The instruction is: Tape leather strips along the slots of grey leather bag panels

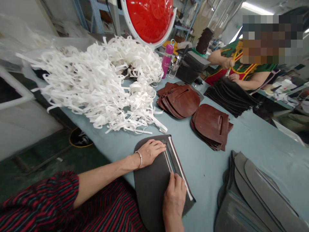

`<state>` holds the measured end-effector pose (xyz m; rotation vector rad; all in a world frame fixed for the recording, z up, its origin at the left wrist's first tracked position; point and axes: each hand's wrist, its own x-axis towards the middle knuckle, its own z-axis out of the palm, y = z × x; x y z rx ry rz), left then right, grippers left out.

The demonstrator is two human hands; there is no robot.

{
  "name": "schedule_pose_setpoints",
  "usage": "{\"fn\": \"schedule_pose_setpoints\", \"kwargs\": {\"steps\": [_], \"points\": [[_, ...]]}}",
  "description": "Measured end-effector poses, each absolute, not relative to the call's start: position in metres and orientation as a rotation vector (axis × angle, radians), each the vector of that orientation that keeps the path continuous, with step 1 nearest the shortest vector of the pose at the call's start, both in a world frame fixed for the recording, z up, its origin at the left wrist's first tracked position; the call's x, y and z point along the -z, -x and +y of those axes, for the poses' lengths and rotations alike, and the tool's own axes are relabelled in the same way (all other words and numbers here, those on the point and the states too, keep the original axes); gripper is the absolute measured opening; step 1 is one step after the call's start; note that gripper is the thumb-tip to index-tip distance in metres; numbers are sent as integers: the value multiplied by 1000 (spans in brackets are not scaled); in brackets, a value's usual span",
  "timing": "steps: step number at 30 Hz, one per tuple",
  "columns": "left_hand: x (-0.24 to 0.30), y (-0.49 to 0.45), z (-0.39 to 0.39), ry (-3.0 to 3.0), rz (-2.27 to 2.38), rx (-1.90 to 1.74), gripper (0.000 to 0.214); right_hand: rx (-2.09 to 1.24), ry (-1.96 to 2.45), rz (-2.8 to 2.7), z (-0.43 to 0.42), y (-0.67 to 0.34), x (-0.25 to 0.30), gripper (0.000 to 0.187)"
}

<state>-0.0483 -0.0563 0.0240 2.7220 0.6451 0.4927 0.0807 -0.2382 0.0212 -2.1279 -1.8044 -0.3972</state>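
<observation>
A dark grey leather-like panel (149,190) with one rounded end lies at the table's near edge. Near its straight side is a long slot. One white tape strip (181,169) runs along the straight edge; a narrower white strip (167,161) borders the slot. My left hand (151,153) rests flat on the panel, fingers stretched to the slot's upper end. Lower down, my right hand (175,193) is closed, thumb and bent fingers pinched at the lower end of the narrow strip. Its fingertips partly hide what they grip.
A heap of white strips (96,83) covers the table's left. Brown leather stacks (184,100) lie beyond the panel, grey panels (260,190) to the right. A pink bottle (167,59) stands behind. Across the table, a co-worker's hands (229,64) are above black pieces (229,95).
</observation>
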Motion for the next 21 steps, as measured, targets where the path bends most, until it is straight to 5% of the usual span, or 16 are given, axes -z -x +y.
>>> {"fn": "schedule_pose_setpoints", "kwargs": {"steps": [21], "points": [[-23, 47, -59, -2720, 591, -442, 46, 189, 2063, -1894, -323, -100, -29, 41]]}}
